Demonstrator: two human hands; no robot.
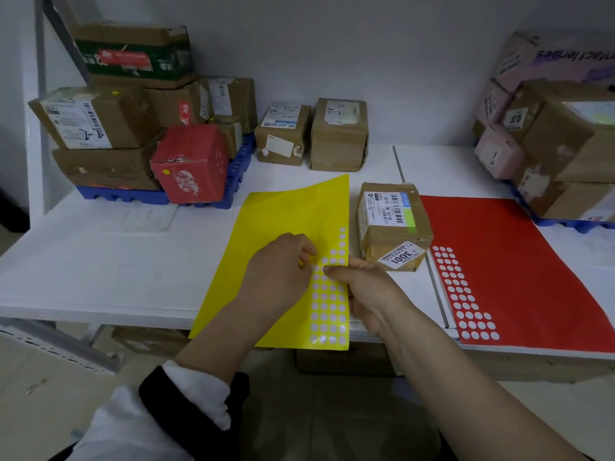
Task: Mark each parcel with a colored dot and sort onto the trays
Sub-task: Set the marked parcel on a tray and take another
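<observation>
A yellow sticker sheet (pixel 279 234) lies at the table's front edge, with several white empty spots along its right side. My left hand (pixel 283 267) rests on the sheet and pinches a yellow dot (pixel 311 259) at its fingertips. My right hand (pixel 362 294) grips the sheet's right edge, thumb on top. A brown parcel (pixel 392 224) with white labels stands just right of the sheet. A red sticker sheet (pixel 519 267) lies further right.
A blue tray (pixel 236 174) at the back left carries stacked boxes, among them a red box (pixel 191 161). Another blue tray (pixel 565 222) at the right holds brown and pink parcels. Two brown parcels (pixel 312 134) stand at the wall.
</observation>
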